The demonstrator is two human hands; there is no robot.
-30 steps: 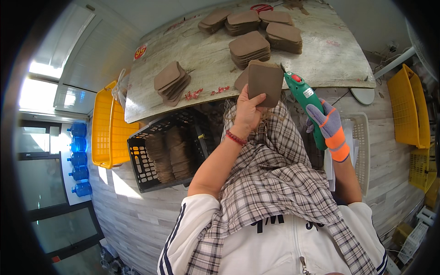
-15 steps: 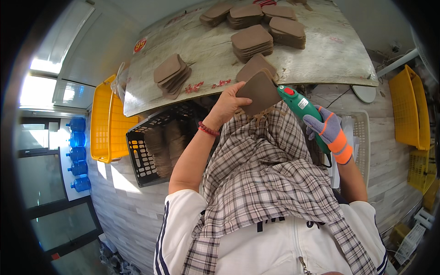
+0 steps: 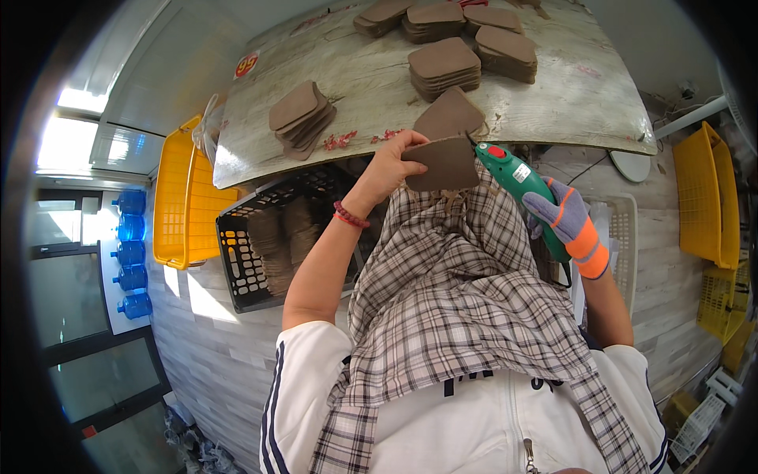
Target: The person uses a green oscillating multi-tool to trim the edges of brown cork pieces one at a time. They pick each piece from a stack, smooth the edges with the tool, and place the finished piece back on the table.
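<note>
My bare left hand [image 3: 388, 170] pinches a brown rounded-square pad [image 3: 446, 166] by its left edge, thumb on top. The pad is held just off the table's near edge, above my lap. In a grey and orange glove, my right hand [image 3: 562, 215] is wrapped round a green handheld power tool [image 3: 505, 170] with a red switch. The tool's thin dark tip meets the pad's upper right corner; whether it touches cannot be made out. Right behind, another brown pad [image 3: 450, 109] lies at the table edge.
Stacks of brown pads [image 3: 444, 62] stand on the worn table [image 3: 371, 87], with a fanned pile [image 3: 296, 110] at its left. A black crate [image 3: 237, 268] holding more pads is by my left arm. Yellow crates [image 3: 174, 197] stand left and right, a white basket [image 3: 626, 237] at my right.
The held pad has tilted flatter and turned, its top edge now nearly level, while my left hand has risen slightly. The tool's tip has moved a little left and up along the pad.
</note>
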